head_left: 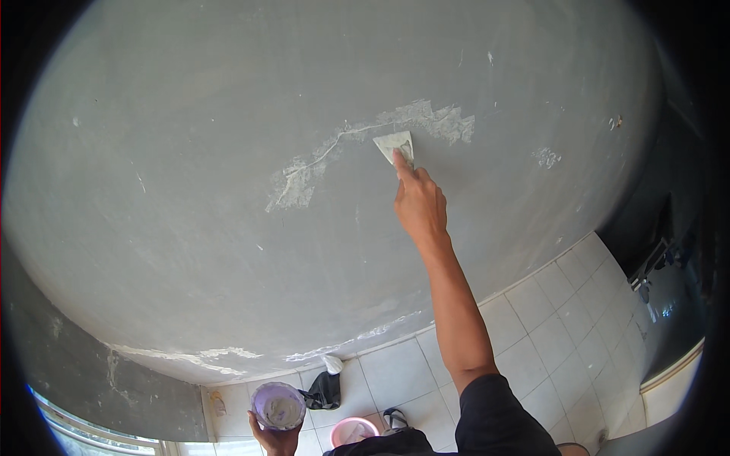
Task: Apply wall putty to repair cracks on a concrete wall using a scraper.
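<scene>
My right hand (423,204) grips a putty knife (391,141), its index finger stretched along the blade. The blade is at the grey wall (228,251), just below a long pale streak of filler (437,120) that runs unevenly from lower left to upper right. Whether its edge presses on the wall, I cannot tell. Low down at the left, my left hand (275,439) holds a purple bowl (262,395) from below and the side. Pale grey filler paste (283,413) lies inside it.
White filler streaks (190,357) run along the wall's foot. On the tiled floor (395,372) are a black bag (325,392) with something white at its top, a pink basin (351,422) and a dark strapped item (395,419). A window (95,437) shows at lower left.
</scene>
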The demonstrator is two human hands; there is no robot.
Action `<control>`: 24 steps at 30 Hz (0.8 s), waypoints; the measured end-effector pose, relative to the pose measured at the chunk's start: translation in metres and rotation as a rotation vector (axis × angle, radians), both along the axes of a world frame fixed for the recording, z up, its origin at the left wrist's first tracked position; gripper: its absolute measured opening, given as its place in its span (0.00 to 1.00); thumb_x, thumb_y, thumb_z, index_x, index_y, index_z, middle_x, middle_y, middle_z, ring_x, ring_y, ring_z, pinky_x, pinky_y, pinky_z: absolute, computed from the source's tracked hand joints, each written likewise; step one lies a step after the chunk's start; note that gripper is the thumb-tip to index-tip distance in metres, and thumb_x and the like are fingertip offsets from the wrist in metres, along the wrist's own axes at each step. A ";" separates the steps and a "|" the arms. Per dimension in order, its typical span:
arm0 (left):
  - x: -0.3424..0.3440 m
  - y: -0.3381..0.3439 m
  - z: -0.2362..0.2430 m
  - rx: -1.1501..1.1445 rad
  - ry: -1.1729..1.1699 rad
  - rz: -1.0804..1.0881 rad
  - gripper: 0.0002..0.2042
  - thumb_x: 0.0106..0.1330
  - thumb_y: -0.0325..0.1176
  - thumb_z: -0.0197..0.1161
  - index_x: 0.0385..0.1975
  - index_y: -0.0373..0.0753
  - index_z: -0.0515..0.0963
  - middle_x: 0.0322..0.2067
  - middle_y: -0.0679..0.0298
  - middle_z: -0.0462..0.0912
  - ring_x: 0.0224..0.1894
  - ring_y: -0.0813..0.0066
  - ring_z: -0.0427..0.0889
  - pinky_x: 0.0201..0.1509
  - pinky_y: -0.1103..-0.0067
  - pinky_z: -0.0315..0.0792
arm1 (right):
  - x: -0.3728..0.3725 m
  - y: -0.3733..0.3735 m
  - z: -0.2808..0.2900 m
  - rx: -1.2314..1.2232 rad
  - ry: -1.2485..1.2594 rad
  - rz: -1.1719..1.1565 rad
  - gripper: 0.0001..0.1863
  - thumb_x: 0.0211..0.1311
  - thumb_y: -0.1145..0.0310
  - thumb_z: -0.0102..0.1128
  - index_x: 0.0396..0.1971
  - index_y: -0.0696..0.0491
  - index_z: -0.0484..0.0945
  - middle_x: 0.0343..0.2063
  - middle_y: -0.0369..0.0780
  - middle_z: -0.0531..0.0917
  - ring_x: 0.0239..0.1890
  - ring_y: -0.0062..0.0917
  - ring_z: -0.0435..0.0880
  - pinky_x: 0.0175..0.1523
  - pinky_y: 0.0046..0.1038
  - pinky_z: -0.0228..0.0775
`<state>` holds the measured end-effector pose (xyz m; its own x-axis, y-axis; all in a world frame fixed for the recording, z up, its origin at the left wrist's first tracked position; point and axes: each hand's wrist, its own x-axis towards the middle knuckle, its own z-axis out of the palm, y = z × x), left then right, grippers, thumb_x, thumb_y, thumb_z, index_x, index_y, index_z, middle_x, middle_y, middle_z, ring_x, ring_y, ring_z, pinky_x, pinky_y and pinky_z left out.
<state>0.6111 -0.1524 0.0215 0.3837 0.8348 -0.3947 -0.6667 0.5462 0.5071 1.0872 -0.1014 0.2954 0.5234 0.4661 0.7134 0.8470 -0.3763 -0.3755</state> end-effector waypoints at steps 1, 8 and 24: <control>-0.002 -0.001 -0.002 0.010 -0.002 -0.006 0.43 0.58 0.70 0.57 0.69 0.49 0.61 0.64 0.56 0.66 0.66 0.53 0.65 0.65 0.52 0.63 | -0.002 0.000 -0.002 0.000 0.000 0.009 0.27 0.64 0.78 0.56 0.64 0.43 0.73 0.30 0.44 0.81 0.31 0.40 0.84 0.34 0.40 0.77; -0.005 0.000 -0.004 -0.007 -0.006 -0.022 0.42 0.58 0.70 0.56 0.69 0.49 0.62 0.64 0.57 0.66 0.65 0.53 0.66 0.64 0.53 0.64 | 0.010 0.032 0.000 0.216 -0.152 -0.005 0.30 0.62 0.78 0.58 0.65 0.42 0.72 0.27 0.42 0.78 0.23 0.38 0.82 0.28 0.38 0.78; -0.003 0.000 -0.005 -0.022 -0.010 0.003 0.42 0.58 0.69 0.57 0.69 0.49 0.62 0.65 0.57 0.65 0.66 0.53 0.65 0.66 0.52 0.62 | 0.041 0.026 -0.015 0.207 -0.264 0.032 0.35 0.60 0.78 0.60 0.68 0.38 0.67 0.28 0.42 0.77 0.20 0.37 0.80 0.24 0.36 0.77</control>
<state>0.6077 -0.1523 0.0164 0.3851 0.8271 -0.4093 -0.6737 0.5551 0.4879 1.1285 -0.0758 0.2806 0.2951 0.3107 0.9035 0.9354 -0.2866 -0.2069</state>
